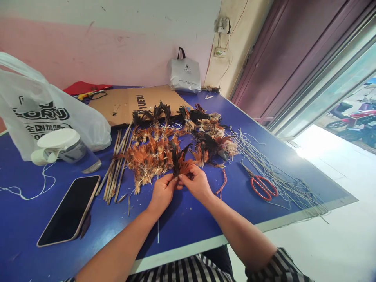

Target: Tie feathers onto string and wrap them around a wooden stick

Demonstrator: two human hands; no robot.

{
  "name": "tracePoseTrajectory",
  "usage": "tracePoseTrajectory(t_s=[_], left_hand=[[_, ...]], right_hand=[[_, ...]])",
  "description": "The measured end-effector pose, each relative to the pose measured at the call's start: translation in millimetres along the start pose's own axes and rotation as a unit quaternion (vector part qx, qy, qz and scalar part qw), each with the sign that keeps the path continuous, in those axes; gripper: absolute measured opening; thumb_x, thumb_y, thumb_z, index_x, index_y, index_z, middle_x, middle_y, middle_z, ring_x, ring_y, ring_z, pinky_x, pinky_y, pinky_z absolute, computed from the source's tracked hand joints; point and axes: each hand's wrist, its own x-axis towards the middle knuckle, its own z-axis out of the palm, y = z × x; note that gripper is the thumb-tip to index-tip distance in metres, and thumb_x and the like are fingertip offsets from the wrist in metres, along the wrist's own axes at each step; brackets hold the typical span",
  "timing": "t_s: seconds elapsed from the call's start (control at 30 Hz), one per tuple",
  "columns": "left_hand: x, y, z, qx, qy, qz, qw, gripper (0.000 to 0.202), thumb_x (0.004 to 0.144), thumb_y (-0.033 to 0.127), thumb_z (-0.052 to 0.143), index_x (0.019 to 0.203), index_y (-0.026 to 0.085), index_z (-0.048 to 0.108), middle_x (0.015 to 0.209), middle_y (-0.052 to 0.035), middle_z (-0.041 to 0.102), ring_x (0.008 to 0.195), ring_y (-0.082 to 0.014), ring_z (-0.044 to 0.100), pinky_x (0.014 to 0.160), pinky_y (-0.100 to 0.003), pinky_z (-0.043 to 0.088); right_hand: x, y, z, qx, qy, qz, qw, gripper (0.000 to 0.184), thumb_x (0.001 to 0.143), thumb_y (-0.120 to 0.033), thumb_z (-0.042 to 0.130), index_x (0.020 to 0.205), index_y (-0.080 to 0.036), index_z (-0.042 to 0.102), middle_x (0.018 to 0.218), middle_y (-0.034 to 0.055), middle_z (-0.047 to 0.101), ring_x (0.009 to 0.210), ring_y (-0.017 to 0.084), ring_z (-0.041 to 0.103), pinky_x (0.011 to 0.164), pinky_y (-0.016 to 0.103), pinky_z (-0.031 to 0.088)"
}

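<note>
The left hand point(163, 190) and right hand point(198, 183) together pinch a bundle of black and rust-orange feathers point(176, 161) above the blue surface point(117, 231). A white plastic bag with black lettering point(44, 100) stands behind a clear, white-lidded container point(58, 138); a silver-grey bag with a dark handle point(185, 76) stands farther back. Their contents cannot be made out.

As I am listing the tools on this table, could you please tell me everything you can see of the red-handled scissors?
The scissors have two looped red handles and slim, metallic-looking blades. They lie on the blue tabletop, to the right of the right hand, blades pointing away from the person and leftward, loops nearer the front edge. Thin greyish strands lie alongside and seem to touch them; neither hand does. Whether the blades are fully closed is too small to tell.
</note>
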Motion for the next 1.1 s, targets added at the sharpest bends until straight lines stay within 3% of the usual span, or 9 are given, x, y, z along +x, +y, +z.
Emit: tracePoseTrajectory(t_s=[0.13, 0.37, 0.47, 0.53, 0.67, 0.83, 1.0, 1.1], left_hand=[[-1.6, 1.1, -0.1, 0.034, -0.014, 0.037, 0.999, 0.022, 0.073, 0.032, 0.064, 0.088, 0.017, 0.072, 0.085, -0.0055, 0.07, 0.07, -0.0182, 0.064, 0.063, -0.027, 0.051], [6.3, 1.1, -6.0, -0.032, -0.012, -0.042, 0.999, 0.016, 0.064, 0.029, 0.071, 0.071, 0.014, 0.071, 0.063, -0.0034, 0.067, 0.06, -0.0152, 0.062, 0.06, -0.024, 0.05], [6.6, 3.7, -6.3, -0.054, 0.0, -0.045, 0.998, 0.016, 0.06, 0.029, 0.074, 0.061, 0.015, 0.067, 0.056, 0.0, 0.063, 0.053, -0.0116, 0.058, 0.055, -0.021, 0.048], [5.8, 5.3, -5.8, -0.058, -0.007, -0.039, 0.998, 0.019, 0.058, 0.029, 0.075, 0.055, 0.015, 0.064, 0.051, 0.0023, 0.059, 0.047, -0.0092, 0.053, 0.051, -0.02, 0.045], [4.9, 6.1, -4.4, -0.041, -0.033, -0.03, 0.998, 0.019, 0.06, 0.031, 0.073, 0.058, 0.014, 0.066, 0.054, 0.0014, 0.06, 0.05, -0.0097, 0.053, 0.053, -0.021, 0.045], [6.7, 0.2, -6.8, 0.031, -0.041, 0.025, 0.998, 0.017, 0.067, 0.03, 0.067, 0.061, 0.014, 0.067, 0.057, 0.0001, 0.061, 0.053, -0.011, 0.053, 0.053, -0.022, 0.043], [8.1, -11.5, -13.5, 0.113, -0.031, 0.111, 0.987, 0.015, 0.075, 0.026, 0.06, 0.07, 0.016, 0.07, 0.06, 0.0006, 0.06, 0.057, -0.0113, 0.051, 0.058, -0.022, 0.041], [7.6, -10.9, -15.2, 0.165, -0.05, 0.138, 0.975, 0.018, 0.079, 0.028, 0.056, 0.077, 0.017, 0.07, 0.066, -0.0005, 0.06, 0.062, -0.0122, 0.051, 0.061, -0.023, 0.041]], right_hand=[[-0.6, 2.0, 2.6, 0.038, 0.003, 0.03, 0.999, 0.009, 0.071, -0.022, 0.056, 0.064, -0.019, 0.052, 0.068, 0.001, 0.054, 0.059, 0.012, 0.051, 0.053, 0.023, 0.044], [0.5, -4.1, -0.6, 0.083, -0.015, 0.03, 0.996, 0.005, 0.069, -0.022, 0.059, 0.069, -0.018, 0.057, 0.073, 0.0008, 0.056, 0.063, 0.012, 0.052, 0.059, 0.023, 0.045], [0.3, -5.8, -2.4, 0.098, -0.029, 0.053, 0.993, 0.019, 0.066, -0.028, 0.066, 0.08, -0.018, 0.056, 0.071, -0.0011, 0.056, 0.057, 0.01, 0.048, 0.053, 0.021, 0.042], [-0.5, -6.4, -2.5, 0.078, -0.035, 0.053, 0.995, 0.026, 0.063, -0.03, 0.07, 0.081, -0.018, 0.055, 0.067, -0.0028, 0.055, 0.053, 0.008, 0.045, 0.05, 0.021, 0.039], [-2.4, -6.9, -1.2, 0.025, -0.032, 0.03, 0.999, 0.016, 0.066, -0.025, 0.068, 0.077, -0.017, 0.059, 0.064, -0.0011, 0.058, 0.054, 0.01, 0.048, 0.051, 0.021, 0.039], [-4.2, -12.6, -2.9, 0.046, -0.025, -0.002, 0.999, 0.014, 0.071, -0.018, 0.06, 0.085, -0.016, 0.063, 0.073, 0.0017, 0.066, 0.063, 0.014, 0.06, 0.058, 0.023, 0.048], [-5.4, -18.7, -4.8, 0.025, -0.031, -0.022, 0.999, 0.015, 0.067, -0.009, 0.057, 0.077, -0.017, 0.062, 0.065, -0.0008, 0.065, 0.057, 0.013, 0.06, 0.057, 0.022, 0.048], [-5.2, -16.0, -3.0, 0.049, -0.032, -0.03, 0.998, 0.013, 0.07, -0.012, 0.056, 0.08, -0.016, 0.062, 0.07, 0.0011, 0.067, 0.063, 0.014, 0.062, 0.06, 0.023, 0.049]])
